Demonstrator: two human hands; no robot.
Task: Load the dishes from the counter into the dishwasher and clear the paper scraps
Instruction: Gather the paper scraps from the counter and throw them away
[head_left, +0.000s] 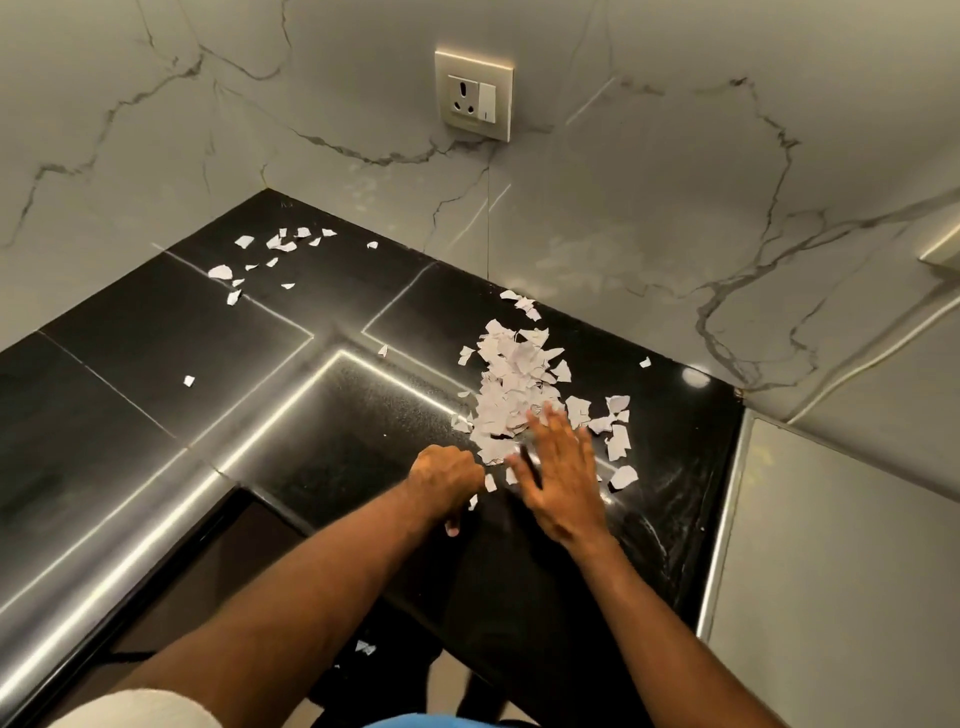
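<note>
A pile of torn white paper scraps (511, 384) lies on the black stone counter (156, 332), near the right wall. My right hand (558, 475) rests flat and open on the pile's near edge, fingers spread and blurred. My left hand (447, 478) sits curled at the counter's front edge beside the pile, with small scraps (490, 483) at its knuckles; what it holds is hidden. A second, thinner scatter of scraps (270, 254) lies in the far corner. Single bits (189, 381) lie apart on the left. No dishes or dishwasher are in view.
Marble-patterned walls (675, 208) close the counter at the back and right; a wall socket (474, 96) sits above. A pale panel (831, 571) borders the counter on the right. One scrap (365, 647) lies on the floor below the counter's front edge.
</note>
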